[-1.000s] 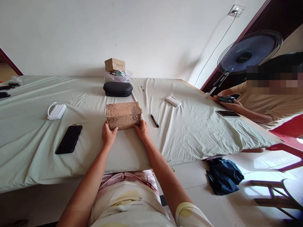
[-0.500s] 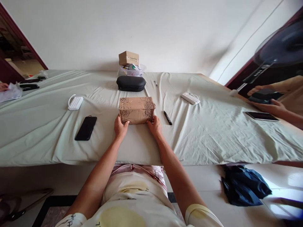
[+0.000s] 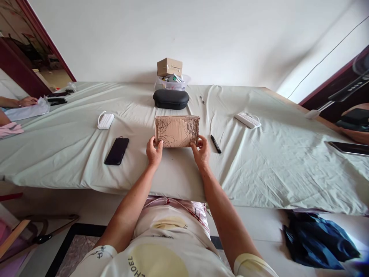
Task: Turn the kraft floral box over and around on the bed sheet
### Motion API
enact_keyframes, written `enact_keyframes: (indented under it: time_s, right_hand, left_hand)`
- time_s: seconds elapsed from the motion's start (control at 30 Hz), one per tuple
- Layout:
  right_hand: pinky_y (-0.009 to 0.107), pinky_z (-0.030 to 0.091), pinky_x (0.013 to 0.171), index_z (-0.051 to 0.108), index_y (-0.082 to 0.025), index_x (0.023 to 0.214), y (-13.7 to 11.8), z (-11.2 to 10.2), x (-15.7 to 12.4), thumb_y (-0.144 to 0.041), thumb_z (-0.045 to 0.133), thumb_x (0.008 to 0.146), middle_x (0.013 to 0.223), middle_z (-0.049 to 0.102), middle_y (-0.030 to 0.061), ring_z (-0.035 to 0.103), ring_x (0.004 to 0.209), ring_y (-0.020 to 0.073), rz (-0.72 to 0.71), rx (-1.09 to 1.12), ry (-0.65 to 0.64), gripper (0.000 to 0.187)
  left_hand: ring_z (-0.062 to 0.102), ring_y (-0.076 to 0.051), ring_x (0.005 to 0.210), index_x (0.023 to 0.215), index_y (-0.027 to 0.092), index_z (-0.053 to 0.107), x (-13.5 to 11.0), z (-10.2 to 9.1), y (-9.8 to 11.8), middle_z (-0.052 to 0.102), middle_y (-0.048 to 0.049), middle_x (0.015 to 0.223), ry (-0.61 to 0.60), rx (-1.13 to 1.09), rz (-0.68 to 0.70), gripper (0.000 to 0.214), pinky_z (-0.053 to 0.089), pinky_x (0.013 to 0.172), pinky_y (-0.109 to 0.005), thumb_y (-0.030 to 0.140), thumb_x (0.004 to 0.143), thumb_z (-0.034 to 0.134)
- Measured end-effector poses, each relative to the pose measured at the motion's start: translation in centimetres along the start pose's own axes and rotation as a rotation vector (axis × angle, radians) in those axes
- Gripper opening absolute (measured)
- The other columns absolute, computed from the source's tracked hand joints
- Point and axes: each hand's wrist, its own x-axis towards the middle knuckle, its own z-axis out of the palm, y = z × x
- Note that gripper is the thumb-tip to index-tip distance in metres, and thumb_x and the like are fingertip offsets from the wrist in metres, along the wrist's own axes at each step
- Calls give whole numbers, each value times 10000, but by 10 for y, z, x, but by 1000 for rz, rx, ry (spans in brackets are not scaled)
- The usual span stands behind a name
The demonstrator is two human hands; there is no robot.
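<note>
Between my two hands is a brown cardboard box (image 3: 177, 131) with black scribbled circles on it. My left hand (image 3: 155, 152) grips its near left corner, thumb on the front face. At the near right corner my right hand (image 3: 201, 152) holds it the same way. The box is tilted so that one broad scribbled face shows towards me; its far side and underside are hidden. Just right of my right hand lies a black marker (image 3: 215, 144). A black phone (image 3: 117, 151) rests to the left of my left hand.
Behind the box sit a black zip case (image 3: 171, 99), a clear plastic tub (image 3: 184, 82) and a smaller cardboard box (image 3: 169, 67). White power banks lie left (image 3: 106, 120) and right (image 3: 248, 120). A small pen (image 3: 202, 100) lies farther back. Other people's hands show at both sides.
My hands have tipped the box, so its top no longer shows and one face is turned to me. The camera view has swung slightly left.
</note>
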Motion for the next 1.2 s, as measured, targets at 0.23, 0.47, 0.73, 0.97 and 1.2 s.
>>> enact_keyframes:
  time_s: [0.23,0.47,0.73,0.97,1.2]
  right_hand:
    - [343,519,789,596,-219,1210,-12,-4,1,-437,642,902,853,587,-2,571,771,164,-54,66,134,380]
    - [323,511,768,632,-224,1138,-15,-9,1,-503,581,939,927,588,22,570,811,167,-26,72,112,347]
    - [323,507,716,596,-230,1203,-12,-5,-1,-568,638,893,982,570,43,556,861,199,-52,-19,77,460]
    - [558,465,1008,500,-223,1389,-24,4,-10,-708,668,838,1200,558,148,529,1121,330,-146,-270,59,753]
    - [605,433,1005,451,-216,1475,-33,16,-20,-771,659,804,1219,540,184,507,1161,385,-71,-429,40,896]
  left_hand:
    - [671,-228,983,1293,146,610,-2,-3,11,696,-156,1105,18,-75,115,547,554,842,-356,569,954,540]
    - [662,-233,1031,1335,170,570,-3,-5,16,673,-159,1196,-41,-108,87,572,547,803,-329,580,935,565]
    - [646,-232,981,1273,136,578,-3,0,9,651,-164,1130,-24,-20,91,560,538,801,-340,579,931,555]
    - [600,-309,1179,1325,153,500,-13,5,15,599,-180,1208,25,88,104,704,495,1027,-453,611,828,698]
    - [466,-434,1364,1466,62,346,-29,16,28,486,-312,1392,10,201,76,1078,387,1139,-592,706,714,773]
